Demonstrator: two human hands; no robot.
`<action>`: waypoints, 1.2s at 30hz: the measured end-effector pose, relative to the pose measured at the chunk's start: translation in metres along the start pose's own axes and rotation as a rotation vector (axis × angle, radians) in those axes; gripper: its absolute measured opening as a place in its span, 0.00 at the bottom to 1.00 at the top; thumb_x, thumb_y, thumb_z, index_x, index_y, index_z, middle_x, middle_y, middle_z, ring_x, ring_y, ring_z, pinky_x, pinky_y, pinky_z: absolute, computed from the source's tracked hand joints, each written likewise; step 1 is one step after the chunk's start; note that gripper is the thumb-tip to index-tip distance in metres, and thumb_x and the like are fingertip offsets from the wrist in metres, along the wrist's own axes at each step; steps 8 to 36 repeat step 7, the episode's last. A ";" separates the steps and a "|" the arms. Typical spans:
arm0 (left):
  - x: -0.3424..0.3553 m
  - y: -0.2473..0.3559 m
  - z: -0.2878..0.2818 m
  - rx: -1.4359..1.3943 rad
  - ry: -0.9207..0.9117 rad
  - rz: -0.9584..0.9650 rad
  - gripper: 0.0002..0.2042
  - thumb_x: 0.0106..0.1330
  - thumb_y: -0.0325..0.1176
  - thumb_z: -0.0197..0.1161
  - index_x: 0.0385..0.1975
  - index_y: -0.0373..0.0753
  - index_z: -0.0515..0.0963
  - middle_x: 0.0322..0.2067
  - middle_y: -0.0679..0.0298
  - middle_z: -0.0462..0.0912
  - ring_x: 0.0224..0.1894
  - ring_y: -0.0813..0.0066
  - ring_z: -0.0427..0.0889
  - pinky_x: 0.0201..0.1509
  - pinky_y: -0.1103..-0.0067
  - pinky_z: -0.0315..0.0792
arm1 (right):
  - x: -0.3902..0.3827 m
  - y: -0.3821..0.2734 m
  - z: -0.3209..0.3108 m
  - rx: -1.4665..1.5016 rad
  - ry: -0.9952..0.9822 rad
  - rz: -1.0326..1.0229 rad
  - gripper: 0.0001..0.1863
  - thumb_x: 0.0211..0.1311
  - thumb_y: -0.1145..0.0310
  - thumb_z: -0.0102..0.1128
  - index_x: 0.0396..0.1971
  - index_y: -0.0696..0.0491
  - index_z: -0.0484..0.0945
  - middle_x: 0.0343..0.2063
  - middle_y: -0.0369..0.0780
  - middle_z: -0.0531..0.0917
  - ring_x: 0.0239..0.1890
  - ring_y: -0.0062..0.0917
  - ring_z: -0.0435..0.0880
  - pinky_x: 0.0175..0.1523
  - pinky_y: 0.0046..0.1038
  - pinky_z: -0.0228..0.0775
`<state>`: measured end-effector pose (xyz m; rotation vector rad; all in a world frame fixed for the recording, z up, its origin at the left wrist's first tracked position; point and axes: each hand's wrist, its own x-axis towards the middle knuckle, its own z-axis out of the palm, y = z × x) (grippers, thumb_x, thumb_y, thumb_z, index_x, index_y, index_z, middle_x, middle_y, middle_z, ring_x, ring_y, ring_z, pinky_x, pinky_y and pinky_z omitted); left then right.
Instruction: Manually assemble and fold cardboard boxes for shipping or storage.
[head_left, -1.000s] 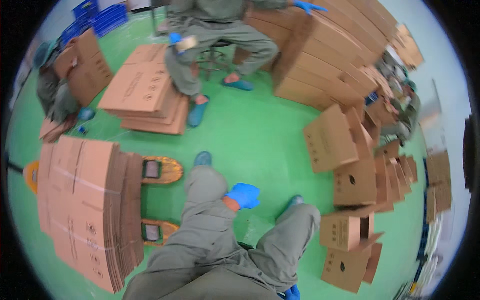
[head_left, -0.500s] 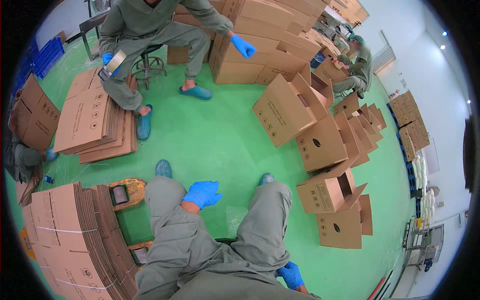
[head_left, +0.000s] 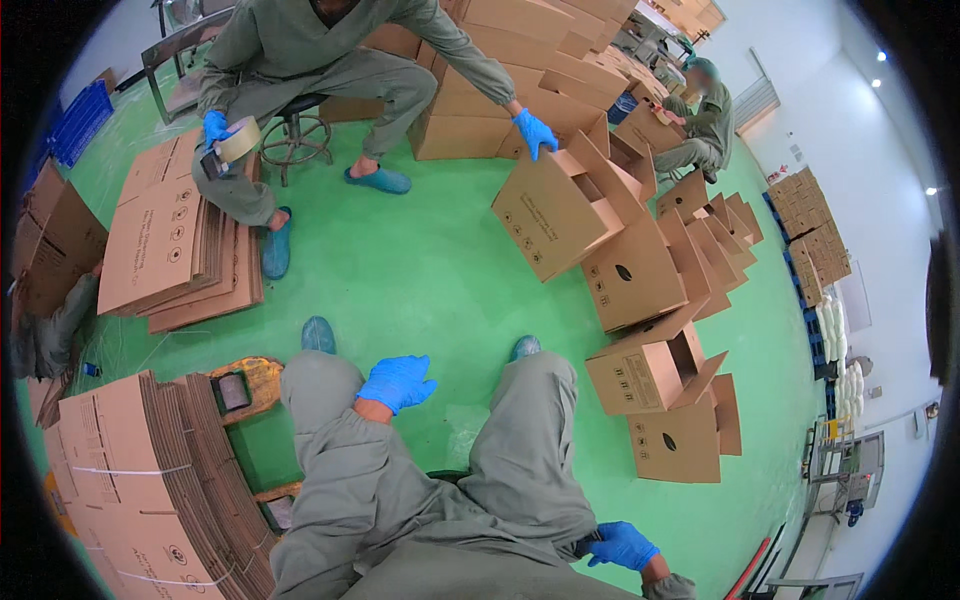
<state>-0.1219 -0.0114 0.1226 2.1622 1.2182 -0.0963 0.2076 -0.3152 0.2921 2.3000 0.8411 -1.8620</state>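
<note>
My left hand (head_left: 397, 384), in a blue glove, rests by my left knee with its fingers loosely stretched and nothing in them. Beside my right hip is my right hand (head_left: 622, 546), also gloved, its fingers curled around a small dark thing that I cannot make out. To the right of my knees stand open cardboard boxes (head_left: 680, 440) with raised flaps, apart from both hands. Across from me, a seated co-worker's gloved hand (head_left: 535, 133) is at the top edge of an open box (head_left: 540, 215). The co-worker's other hand holds a tape dispenser (head_left: 236, 143).
Strapped flat cardboard (head_left: 120, 430) stands at my left beside a yellow pallet jack (head_left: 255, 385). More flat cartons (head_left: 150, 250) lie by the co-worker. Tall carton stacks (head_left: 465, 138) stand behind. Another person (head_left: 705, 115) sits at the far right. Loaded pallets (head_left: 800, 265) line the wall.
The co-worker's free hand has reached right and down to the open box. My right hand has moved outward from beside my hip, showing more. My left hand stays by the knee.
</note>
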 end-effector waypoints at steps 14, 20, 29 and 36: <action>-0.003 0.005 -0.007 0.011 -0.035 -0.056 0.30 0.59 0.54 0.50 0.56 0.38 0.66 0.52 0.49 0.71 0.53 0.56 0.72 0.57 0.67 0.65 | 0.000 0.029 0.023 0.366 -0.003 0.003 0.22 0.62 0.64 0.45 0.54 0.59 0.62 0.45 0.44 0.77 0.29 0.35 0.84 0.29 0.25 0.77; -0.003 0.005 -0.007 0.011 -0.035 -0.056 0.30 0.59 0.54 0.50 0.56 0.38 0.66 0.52 0.49 0.71 0.53 0.56 0.72 0.57 0.67 0.65 | 0.000 0.029 0.023 0.366 -0.003 0.003 0.22 0.62 0.64 0.45 0.54 0.59 0.62 0.45 0.44 0.77 0.29 0.35 0.84 0.29 0.25 0.77; -0.003 0.005 -0.007 0.011 -0.035 -0.056 0.30 0.59 0.54 0.50 0.56 0.38 0.66 0.52 0.49 0.71 0.53 0.56 0.72 0.57 0.67 0.65 | 0.000 0.029 0.023 0.366 -0.003 0.003 0.22 0.62 0.64 0.45 0.54 0.59 0.62 0.45 0.44 0.77 0.29 0.35 0.84 0.29 0.25 0.77; -0.003 0.005 -0.007 0.011 -0.035 -0.056 0.30 0.59 0.54 0.50 0.56 0.38 0.66 0.52 0.49 0.71 0.53 0.56 0.72 0.57 0.67 0.65 | 0.000 0.029 0.023 0.366 -0.003 0.003 0.22 0.62 0.64 0.45 0.54 0.59 0.62 0.45 0.44 0.77 0.29 0.35 0.84 0.29 0.25 0.77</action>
